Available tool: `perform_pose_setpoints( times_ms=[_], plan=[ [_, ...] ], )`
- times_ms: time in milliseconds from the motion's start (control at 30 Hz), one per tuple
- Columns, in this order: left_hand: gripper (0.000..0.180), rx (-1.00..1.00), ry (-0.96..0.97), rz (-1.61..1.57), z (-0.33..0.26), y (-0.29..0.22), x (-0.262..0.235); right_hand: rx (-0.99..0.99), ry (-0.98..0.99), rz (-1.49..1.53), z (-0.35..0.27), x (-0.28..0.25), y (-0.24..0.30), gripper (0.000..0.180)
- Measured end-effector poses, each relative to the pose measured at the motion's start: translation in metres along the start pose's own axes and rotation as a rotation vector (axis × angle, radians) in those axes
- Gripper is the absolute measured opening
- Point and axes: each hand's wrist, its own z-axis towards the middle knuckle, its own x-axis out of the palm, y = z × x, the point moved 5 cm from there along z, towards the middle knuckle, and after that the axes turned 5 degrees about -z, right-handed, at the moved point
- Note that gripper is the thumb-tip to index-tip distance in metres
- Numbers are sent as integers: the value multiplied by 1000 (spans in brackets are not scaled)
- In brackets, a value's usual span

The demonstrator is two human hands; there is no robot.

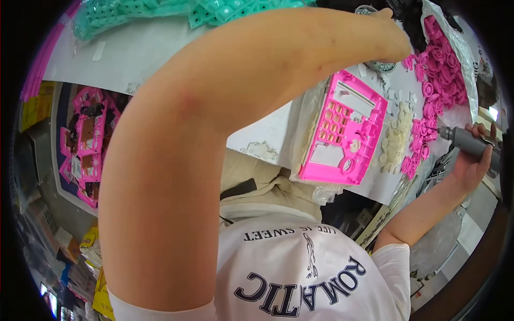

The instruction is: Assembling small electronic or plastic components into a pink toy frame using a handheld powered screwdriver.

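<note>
My right hand (pixel 476 152) is wrapped around a grey electric screwdriver (pixel 463 140), its bit pointing left over pink plastic pieces. My left arm stretches across the view to the far right, where my left hand (pixel 393 35) reaches over a round container of small metal screws (pixel 381 66). The fingers of that hand are mostly hidden. In front of me a pink plastic housing (pixel 360 128) with keypad cut-outs lies open side up on a pale wrapped pad (pixel 308 131). Both hands are off it.
Many pink ring-shaped parts (pixel 441 69) spill from a plastic bag at the right. Beside them lies a pile of cream-coloured pieces (pixel 397 139). Teal packing (pixel 134 16) sits at the far edge. On the left, a bin (pixel 59 160) holds pink assemblies (pixel 88 142).
</note>
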Motion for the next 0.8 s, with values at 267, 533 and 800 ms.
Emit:
perform_pose_setpoints(
  times_ms=[267,533,800],
  plan=[
    [22,68,-126,42,24,-11,26,31,68,187,-3,73,4,32],
    [18,46,-257,-64,34,-12,33,25,206,328,-19,112,12,24],
    [5,20,-450,-384,-167,-95,-48,-16,280,651,-92,162,27,21]
  ],
)
